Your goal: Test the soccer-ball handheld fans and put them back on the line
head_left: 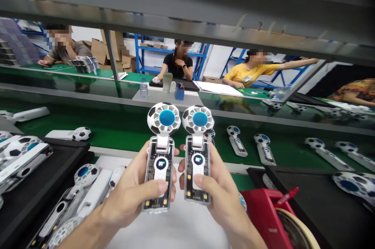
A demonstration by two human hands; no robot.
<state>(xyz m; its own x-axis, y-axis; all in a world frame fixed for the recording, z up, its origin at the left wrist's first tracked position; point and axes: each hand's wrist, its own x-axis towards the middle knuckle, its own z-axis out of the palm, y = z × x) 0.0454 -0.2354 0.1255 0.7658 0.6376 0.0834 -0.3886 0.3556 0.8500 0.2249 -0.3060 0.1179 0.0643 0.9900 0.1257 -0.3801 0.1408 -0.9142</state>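
I hold two hand-held fans upright side by side, each with a soccer-ball patterned head, a blue hub and a clear body. My left hand grips the left fan, thumb pressed on its white front button. My right hand grips the right fan, thumb on its white button too. Both small round displays are lit. The two fans are nearly touching over a white work surface.
Black trays with more fans lie at left and right. A red tape dispenser sits by my right wrist. Several fans ride the green conveyor. Three people sit across it, beyond a metal shelf rail.
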